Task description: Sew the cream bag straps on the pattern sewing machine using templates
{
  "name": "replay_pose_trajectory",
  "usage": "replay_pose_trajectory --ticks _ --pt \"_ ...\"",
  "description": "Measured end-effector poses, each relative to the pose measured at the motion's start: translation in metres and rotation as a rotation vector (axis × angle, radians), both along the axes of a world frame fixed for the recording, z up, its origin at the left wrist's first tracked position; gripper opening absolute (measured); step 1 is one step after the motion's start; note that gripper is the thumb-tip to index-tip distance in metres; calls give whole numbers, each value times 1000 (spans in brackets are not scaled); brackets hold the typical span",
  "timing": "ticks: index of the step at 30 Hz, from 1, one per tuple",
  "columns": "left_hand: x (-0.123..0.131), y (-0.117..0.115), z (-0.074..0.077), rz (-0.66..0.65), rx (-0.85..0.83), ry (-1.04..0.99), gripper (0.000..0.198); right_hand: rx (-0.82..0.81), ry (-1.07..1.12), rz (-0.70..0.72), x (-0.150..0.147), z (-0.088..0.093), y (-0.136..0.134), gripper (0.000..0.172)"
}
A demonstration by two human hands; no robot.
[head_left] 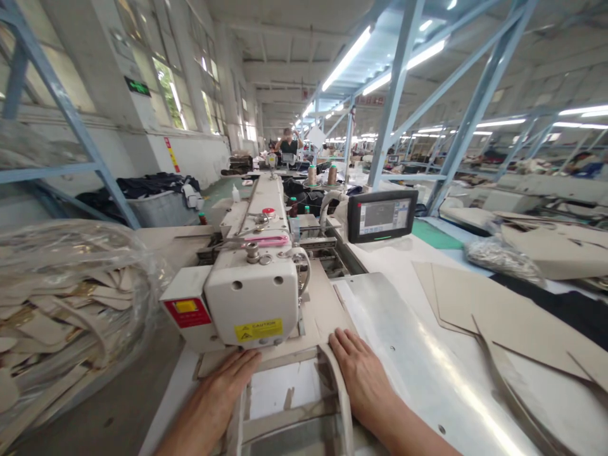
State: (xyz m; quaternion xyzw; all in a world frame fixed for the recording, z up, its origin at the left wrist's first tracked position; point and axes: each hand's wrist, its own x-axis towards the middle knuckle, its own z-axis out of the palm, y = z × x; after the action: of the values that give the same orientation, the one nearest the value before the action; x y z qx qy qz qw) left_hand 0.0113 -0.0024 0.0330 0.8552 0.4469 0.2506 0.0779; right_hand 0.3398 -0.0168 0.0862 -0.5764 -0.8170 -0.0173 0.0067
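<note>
A: Where's the work, and what are the hands doing?

B: The beige strapped piece (289,419) lies at the near middle, its far end close to the sewing machine (251,288). The left hand (221,389) is palm down at its left side, fingers stretched out; the right hand (363,373) lies flat beside the curved strap. Neither is clenched.

A: Any room to move?

B: Little on the far side: the machine's head stands right by the left fingertips. To the right, a bare metal plate (403,354) gives open space as far as the overlapping beige panels (513,316). Near left, a bulging clear bag (142,259) of beige strips crowds in.

A: Can you read anything?

B: The yellow label (259,329) says "CAUTION". Text on the red label (189,311) and the monitor (382,215) is too small.

A: And the surroundings?

B: The table (392,261) is pale, with a green patch (432,232) on the right. Windows (171,95) line the left wall, a blue frame (396,88) rises on the right, and a person (288,149) is at the far middle.
</note>
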Motion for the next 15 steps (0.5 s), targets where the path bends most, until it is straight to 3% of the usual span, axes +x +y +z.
replay_pose_trajectory --ticks 6,11,15 --pt "0 -3 8 25 -81 -16 65 56 -78 -66 -7 3 -8 49" --pt "-5 0 -5 -17 -43 -65 66 158 -67 -22 -7 5 -9 49" --pt "-7 4 -11 -38 7 -43 67 73 -1 69 -4 7 -8 50"
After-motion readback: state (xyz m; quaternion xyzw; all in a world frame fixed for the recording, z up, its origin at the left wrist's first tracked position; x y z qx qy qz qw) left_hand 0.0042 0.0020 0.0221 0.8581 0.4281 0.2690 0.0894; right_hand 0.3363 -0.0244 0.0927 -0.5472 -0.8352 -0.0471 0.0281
